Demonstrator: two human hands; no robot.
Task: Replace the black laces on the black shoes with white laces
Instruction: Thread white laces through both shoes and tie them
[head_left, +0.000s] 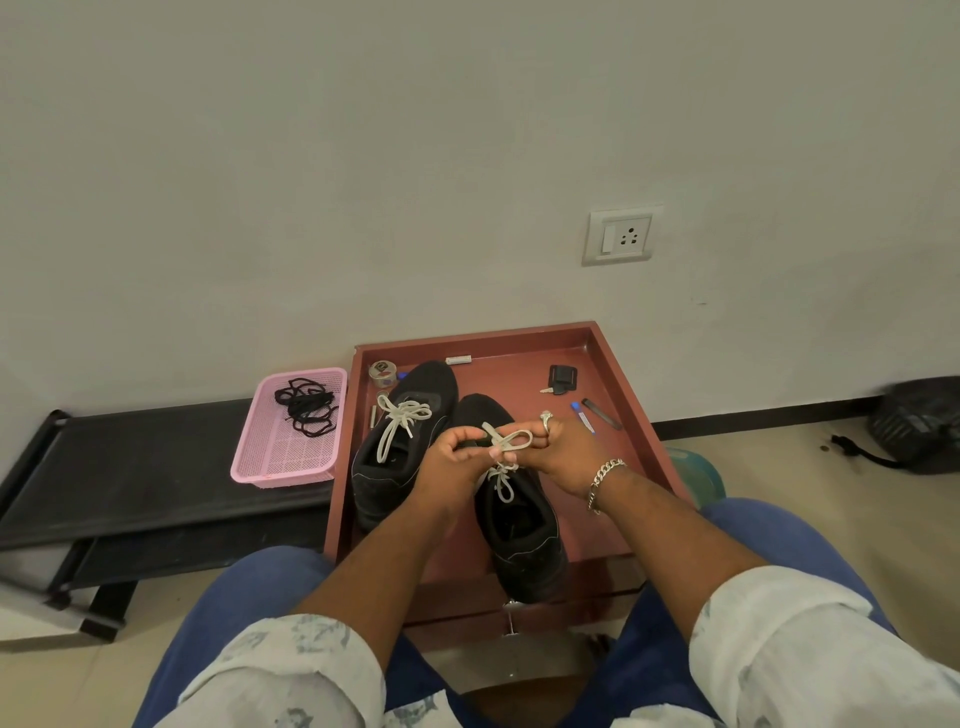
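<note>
Two black shoes stand side by side on a reddish-brown table (613, 499). The left shoe (400, 457) carries a white lace (402, 415) tied in a bow. Over the right shoe (519, 525), my left hand (452, 457) and my right hand (563, 452) each pinch part of its white lace (506, 441), which forms a loop between them. More of that lace runs down through the eyelets below my fingers. The black laces (305, 405) lie tangled in a pink basket (270, 462) to the left of the table.
On the table behind the shoes lie a small round tin (383, 373), a black key fob with a key (561, 378), a pen (584, 415) and a dark strip (602, 414). A low black bench (130, 467) holds the basket. A black bag (919, 426) sits on the floor at right.
</note>
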